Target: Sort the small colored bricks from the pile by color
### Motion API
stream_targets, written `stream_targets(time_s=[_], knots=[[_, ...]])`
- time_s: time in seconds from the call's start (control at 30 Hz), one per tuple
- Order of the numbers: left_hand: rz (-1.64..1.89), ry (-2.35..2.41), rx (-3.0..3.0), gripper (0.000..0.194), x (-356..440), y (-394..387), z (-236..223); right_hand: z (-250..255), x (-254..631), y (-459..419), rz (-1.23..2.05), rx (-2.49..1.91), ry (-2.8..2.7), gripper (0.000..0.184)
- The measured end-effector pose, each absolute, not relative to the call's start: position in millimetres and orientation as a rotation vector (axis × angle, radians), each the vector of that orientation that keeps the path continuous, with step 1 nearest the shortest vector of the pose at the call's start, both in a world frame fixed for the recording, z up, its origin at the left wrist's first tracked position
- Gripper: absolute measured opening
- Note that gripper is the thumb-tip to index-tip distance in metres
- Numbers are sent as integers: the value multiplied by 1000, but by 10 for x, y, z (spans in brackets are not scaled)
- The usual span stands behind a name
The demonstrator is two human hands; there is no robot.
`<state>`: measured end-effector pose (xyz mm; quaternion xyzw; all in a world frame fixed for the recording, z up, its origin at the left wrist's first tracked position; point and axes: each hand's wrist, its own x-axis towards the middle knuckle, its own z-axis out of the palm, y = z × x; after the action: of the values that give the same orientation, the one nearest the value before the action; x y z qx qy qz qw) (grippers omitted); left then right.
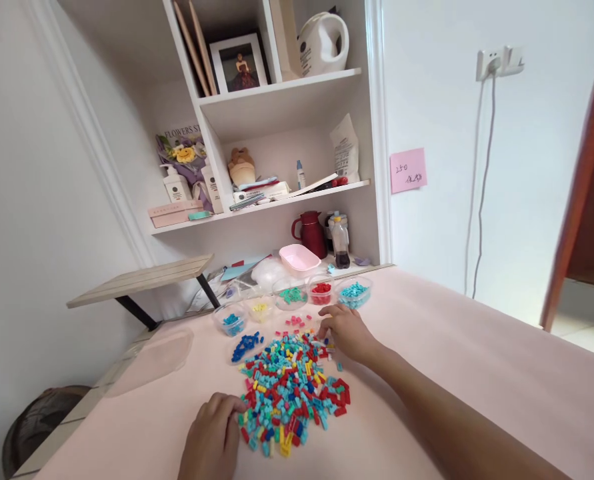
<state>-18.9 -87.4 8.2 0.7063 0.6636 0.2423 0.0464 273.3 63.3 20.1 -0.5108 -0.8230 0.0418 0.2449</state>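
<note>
A heap of small mixed-colour bricks [291, 390] lies on the pale pink table [477, 373]. My right hand [347, 331] rests at the heap's far right edge, fingers curled onto the bricks in a pinch. My left hand [214, 433] lies at the heap's near left edge, fingers bent down against the bricks. Behind the heap stand clear cups holding sorted bricks: blue [231, 321], yellow [260, 309], green [291, 295], red [321, 290] and light blue [354, 291]. A loose group of dark blue bricks [247, 345] and a few pink ones [297, 323] lie apart.
A clear lid [151, 360] lies at the left. A pink tub [299, 259], a red jug [311, 233] and a bottle [341, 241] stand at the shelf's foot. A wooden side board [141, 280] juts out on the left. A cable [481, 187] hangs on the wall.
</note>
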Motion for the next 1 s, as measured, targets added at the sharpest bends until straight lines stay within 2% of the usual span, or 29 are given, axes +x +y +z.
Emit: stream_targets(time_s=[0.13, 0.27, 0.57, 0.7, 1.0], knots=[[742, 2005, 2194, 29, -239, -858, 54, 243, 2806, 659, 105, -1449, -2162, 42], [730, 2014, 2198, 29, -231, -855, 75, 266, 2807, 626, 113, -1461, -2188, 36], [740, 2007, 2235, 28, -236, -848, 92, 323, 2681, 495, 129, -1199, -2413, 31], [774, 1984, 2270, 29, -286, -827, 45, 445, 2738, 464, 182, -1122, -2375, 38], [788, 1953, 2304, 25, -373, -782, 20, 652, 2929, 395, 205, -1525, -2229, 32]])
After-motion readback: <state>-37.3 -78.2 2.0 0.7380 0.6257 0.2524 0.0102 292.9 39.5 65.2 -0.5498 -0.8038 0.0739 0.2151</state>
